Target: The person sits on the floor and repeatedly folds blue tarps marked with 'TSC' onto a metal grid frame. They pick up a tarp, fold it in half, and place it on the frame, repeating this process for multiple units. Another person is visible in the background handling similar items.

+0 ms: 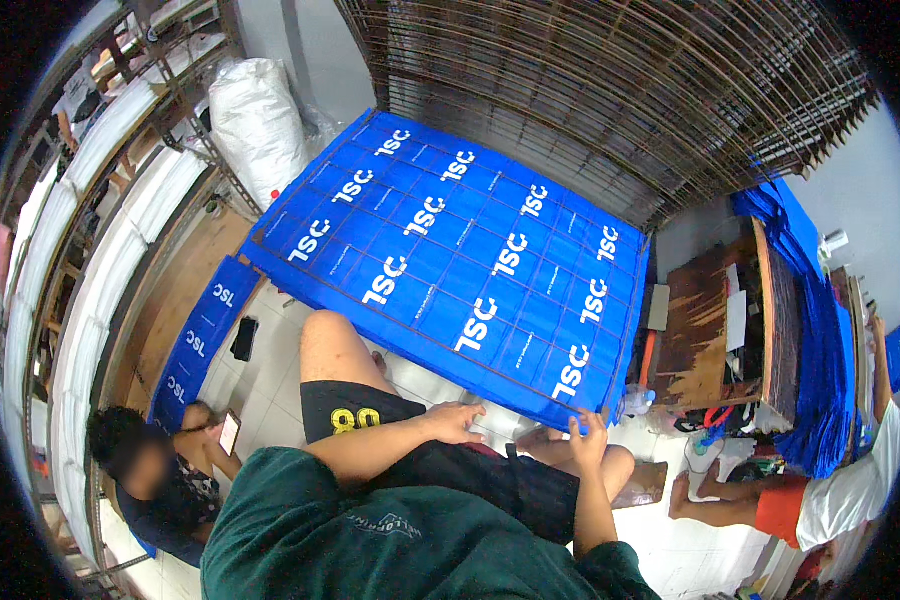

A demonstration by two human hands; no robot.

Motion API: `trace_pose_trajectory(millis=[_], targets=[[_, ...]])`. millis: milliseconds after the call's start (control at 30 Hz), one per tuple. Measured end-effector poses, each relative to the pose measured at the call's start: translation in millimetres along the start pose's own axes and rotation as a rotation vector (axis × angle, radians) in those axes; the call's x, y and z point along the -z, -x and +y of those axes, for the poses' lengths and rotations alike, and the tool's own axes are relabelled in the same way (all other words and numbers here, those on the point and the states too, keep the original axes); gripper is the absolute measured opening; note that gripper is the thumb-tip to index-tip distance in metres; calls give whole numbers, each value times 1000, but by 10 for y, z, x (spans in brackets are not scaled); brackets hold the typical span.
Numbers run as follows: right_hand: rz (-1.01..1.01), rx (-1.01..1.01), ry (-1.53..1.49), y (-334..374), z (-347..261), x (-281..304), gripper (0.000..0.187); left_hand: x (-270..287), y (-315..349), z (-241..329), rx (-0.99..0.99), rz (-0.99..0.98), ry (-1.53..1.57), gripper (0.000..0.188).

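A wide blue printed sheet [440, 265] with white lettering lies in front of me, and a thin wire grid rack rests over it. At its near right corner my right hand [589, 437] has bent fingers against the sheet's edge; they look closed on it, though the fingertips are partly hidden. My left hand [457, 423] hovers above my lap, short of the near edge, with thumb and fingers apart and nothing in them.
Stacked wire racks [610, 90] lean over the far side. Shelves of white stacks [120, 260] line the left, near a white sack [258, 125]. A seated person [160, 490] holds a phone [230, 430]. At right are a wooden cabinet [705, 310], hanging blue sheets [820, 380] and another person [820, 490].
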State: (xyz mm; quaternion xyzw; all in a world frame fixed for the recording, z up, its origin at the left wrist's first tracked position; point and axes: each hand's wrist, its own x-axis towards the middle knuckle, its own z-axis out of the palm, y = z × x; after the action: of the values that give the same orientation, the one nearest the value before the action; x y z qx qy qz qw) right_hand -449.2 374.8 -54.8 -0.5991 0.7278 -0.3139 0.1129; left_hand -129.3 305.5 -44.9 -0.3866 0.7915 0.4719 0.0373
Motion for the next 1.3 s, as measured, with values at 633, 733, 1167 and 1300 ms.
trace_pose_trajectory(millis=[633,733,1167,1300], targets=[[268,-234,-164,56,264,-232,34,-61,-131,-174,15,-32,60,62],[320,-301,-247,92,325,-299,32,-7,-117,-229,64,-7,114,63],[262,-470,-259,128,-104,76,34,154,100,-344,132,104,325,57],[243,-494,-187,178,42,-7,34,211,149,-275,108,142,318,54]])
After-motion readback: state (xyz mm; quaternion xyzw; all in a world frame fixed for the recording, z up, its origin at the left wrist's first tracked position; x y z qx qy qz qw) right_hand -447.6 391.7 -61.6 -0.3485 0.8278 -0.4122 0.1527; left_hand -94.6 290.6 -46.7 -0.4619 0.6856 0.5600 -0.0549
